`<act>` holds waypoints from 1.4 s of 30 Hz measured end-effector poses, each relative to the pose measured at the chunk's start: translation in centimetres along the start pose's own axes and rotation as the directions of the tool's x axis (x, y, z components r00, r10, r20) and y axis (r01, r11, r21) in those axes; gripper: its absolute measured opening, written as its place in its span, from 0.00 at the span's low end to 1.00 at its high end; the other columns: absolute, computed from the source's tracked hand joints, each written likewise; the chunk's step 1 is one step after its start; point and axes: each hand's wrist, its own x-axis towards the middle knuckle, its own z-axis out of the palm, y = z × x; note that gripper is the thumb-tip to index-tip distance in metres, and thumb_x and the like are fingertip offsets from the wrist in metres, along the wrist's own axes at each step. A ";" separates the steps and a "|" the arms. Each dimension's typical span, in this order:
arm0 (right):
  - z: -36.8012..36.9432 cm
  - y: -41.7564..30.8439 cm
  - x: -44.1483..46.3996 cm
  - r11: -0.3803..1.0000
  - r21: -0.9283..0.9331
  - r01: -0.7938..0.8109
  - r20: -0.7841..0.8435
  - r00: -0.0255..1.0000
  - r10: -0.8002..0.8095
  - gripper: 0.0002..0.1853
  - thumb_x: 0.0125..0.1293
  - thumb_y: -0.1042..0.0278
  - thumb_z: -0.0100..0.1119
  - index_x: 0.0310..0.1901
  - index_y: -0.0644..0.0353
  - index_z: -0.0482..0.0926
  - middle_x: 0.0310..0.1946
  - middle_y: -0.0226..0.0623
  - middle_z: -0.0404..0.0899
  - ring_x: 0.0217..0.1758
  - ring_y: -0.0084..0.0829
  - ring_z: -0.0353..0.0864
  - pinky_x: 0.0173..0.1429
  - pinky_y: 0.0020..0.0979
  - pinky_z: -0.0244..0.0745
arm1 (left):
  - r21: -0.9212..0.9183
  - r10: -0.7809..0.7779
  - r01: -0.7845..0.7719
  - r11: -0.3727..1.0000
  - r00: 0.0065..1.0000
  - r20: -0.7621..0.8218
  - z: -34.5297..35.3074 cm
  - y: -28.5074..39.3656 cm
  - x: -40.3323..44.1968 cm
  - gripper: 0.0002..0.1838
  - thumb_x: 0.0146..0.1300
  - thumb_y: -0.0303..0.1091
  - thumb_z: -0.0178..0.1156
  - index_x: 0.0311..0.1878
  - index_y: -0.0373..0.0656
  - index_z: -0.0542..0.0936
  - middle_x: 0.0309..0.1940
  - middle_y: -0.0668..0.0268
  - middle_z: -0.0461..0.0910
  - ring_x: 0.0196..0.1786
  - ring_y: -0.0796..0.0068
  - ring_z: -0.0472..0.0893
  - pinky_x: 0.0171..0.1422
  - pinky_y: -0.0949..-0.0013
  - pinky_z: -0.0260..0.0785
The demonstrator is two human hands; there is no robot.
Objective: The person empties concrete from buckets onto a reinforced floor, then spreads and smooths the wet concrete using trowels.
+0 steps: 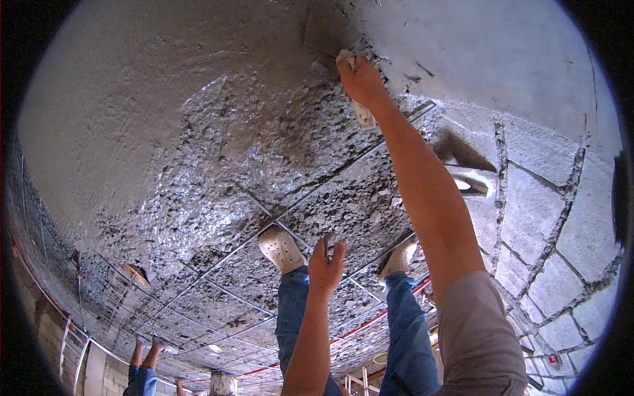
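Head view: you are apparently smoothing wet grey concrete [119, 99]; the next move is probably calling for a light, level stroke. Your right hand [362, 82] is gripping a pale, cement-smeared hand tool [364, 116] over the concrete; your left hand [326, 270] is half-curling, its grip unclear. Concrete is looking smooth farther out, lumpy nearer.

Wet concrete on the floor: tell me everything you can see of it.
The wet concrete is grey and covers much of the view's left and upper middle. Its far part looks fairly smooth, with faint streaks; nearer the feet it turns coarse and lumpy, stones showing, with glossy wet patches. Thin metal bars emerge from its near side. At upper right it borders a paler, smoother surface; the right hand grips a pale-handled tool there. Its depth cannot be told.
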 end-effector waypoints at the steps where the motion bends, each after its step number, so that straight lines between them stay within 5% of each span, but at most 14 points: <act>1: 0.3 -0.3 -0.1 1.000 0.004 -0.001 0.001 1.000 0.001 0.33 0.65 0.44 0.46 0.51 0.76 0.67 0.36 0.66 0.76 0.43 0.63 0.77 0.45 0.51 0.75 | 0.015 0.018 -0.018 1.000 1.000 -0.006 -0.1 -0.3 0.1 0.22 0.65 0.46 0.56 0.52 0.37 0.74 0.41 0.59 0.79 0.44 0.70 0.77 0.50 0.68 0.68; 4: 1.2 -0.5 -0.1 0.992 0.016 0.125 -0.133 0.984 -0.122 0.32 0.64 0.45 0.47 0.47 0.77 0.69 0.34 0.66 0.76 0.40 0.63 0.77 0.44 0.52 0.74 | -0.032 0.003 -0.003 0.999 1.000 0.012 0.0 -0.6 0.3 0.23 0.65 0.46 0.56 0.53 0.37 0.73 0.42 0.58 0.79 0.45 0.70 0.77 0.51 0.69 0.68; 6: 1.8 0.2 0.2 0.997 -0.019 0.071 -0.097 0.993 -0.073 0.31 0.65 0.41 0.48 0.46 0.70 0.68 0.26 0.54 0.77 0.30 0.51 0.80 0.34 0.48 0.73 | -0.008 0.002 -0.002 1.000 1.000 0.007 0.0 -0.7 0.1 0.23 0.65 0.47 0.56 0.53 0.37 0.73 0.43 0.58 0.79 0.45 0.69 0.77 0.51 0.69 0.67; 9: 1.7 -1.5 -1.4 0.993 0.112 -0.024 -0.026 0.999 0.027 0.28 0.64 0.47 0.49 0.46 0.72 0.70 0.32 0.64 0.77 0.37 0.63 0.78 0.39 0.52 0.74 | 0.045 0.035 -0.033 0.998 0.999 -0.039 0.2 -1.0 0.2 0.24 0.64 0.48 0.56 0.52 0.36 0.74 0.41 0.56 0.79 0.44 0.67 0.78 0.49 0.67 0.68; 14: 0.1 -3.0 -8.8 0.994 0.081 0.079 0.102 0.991 -0.087 0.24 0.64 0.49 0.51 0.43 0.68 0.69 0.29 0.61 0.77 0.36 0.62 0.78 0.37 0.51 0.73 | 0.019 -0.040 0.041 0.999 0.999 -0.006 -0.2 0.8 0.0 0.23 0.63 0.49 0.57 0.49 0.36 0.75 0.36 0.56 0.79 0.40 0.66 0.78 0.46 0.67 0.68; 20: -5.2 0.1 -22.2 0.989 -0.006 -0.149 0.340 0.930 0.142 0.17 0.62 0.55 0.55 0.40 0.61 0.68 0.28 0.53 0.77 0.35 0.56 0.79 0.35 0.49 0.71 | -0.008 -0.007 0.007 1.000 1.000 -0.018 -0.8 1.2 0.0 0.24 0.65 0.45 0.55 0.54 0.34 0.73 0.45 0.54 0.78 0.48 0.65 0.77 0.54 0.66 0.66; 25: -8.5 5.5 -29.4 0.966 -0.213 -0.146 0.453 0.861 0.230 0.15 0.62 0.56 0.55 0.41 0.60 0.68 0.28 0.52 0.77 0.35 0.55 0.79 0.36 0.48 0.72 | 0.047 0.004 -0.001 0.999 0.998 -0.070 -0.2 -1.2 0.1 0.25 0.65 0.48 0.55 0.52 0.34 0.74 0.42 0.54 0.78 0.45 0.66 0.77 0.51 0.67 0.67; 31: -6.7 8.0 -28.3 0.939 -0.325 -0.110 0.447 0.857 0.255 0.17 0.63 0.55 0.53 0.42 0.62 0.69 0.29 0.55 0.78 0.36 0.56 0.79 0.38 0.48 0.74 | 0.074 -0.036 0.042 0.996 0.995 -0.089 0.9 -3.0 -0.4 0.26 0.64 0.49 0.56 0.52 0.32 0.74 0.42 0.49 0.78 0.47 0.60 0.78 0.51 0.65 0.67; 37: 0.5 8.9 -25.0 0.985 -0.152 -0.087 0.386 0.912 0.140 0.17 0.63 0.55 0.53 0.43 0.63 0.70 0.30 0.55 0.79 0.35 0.55 0.79 0.38 0.49 0.74 | 0.039 -0.089 0.091 0.995 0.995 -0.050 1.0 -1.9 -0.8 0.26 0.63 0.48 0.56 0.51 0.32 0.74 0.42 0.49 0.78 0.47 0.61 0.78 0.51 0.66 0.67; 39: 0.8 9.3 -25.9 0.996 -0.067 -0.056 0.329 0.941 0.076 0.17 0.62 0.57 0.54 0.43 0.62 0.69 0.28 0.54 0.79 0.33 0.56 0.80 0.37 0.49 0.75 | 0.096 -0.037 0.042 0.994 0.998 -0.051 0.9 -2.0 -0.9 0.24 0.65 0.46 0.56 0.54 0.35 0.73 0.40 0.58 0.79 0.42 0.72 0.77 0.47 0.69 0.68; 42: 0.1 9.9 -27.5 0.992 -0.089 -0.084 0.367 0.923 0.111 0.17 0.62 0.57 0.55 0.44 0.62 0.68 0.28 0.53 0.79 0.33 0.56 0.80 0.36 0.49 0.74 | 0.127 -0.005 0.012 0.992 0.998 -0.057 1.3 -3.3 -0.7 0.24 0.65 0.47 0.55 0.54 0.34 0.73 0.41 0.57 0.79 0.44 0.71 0.76 0.49 0.69 0.68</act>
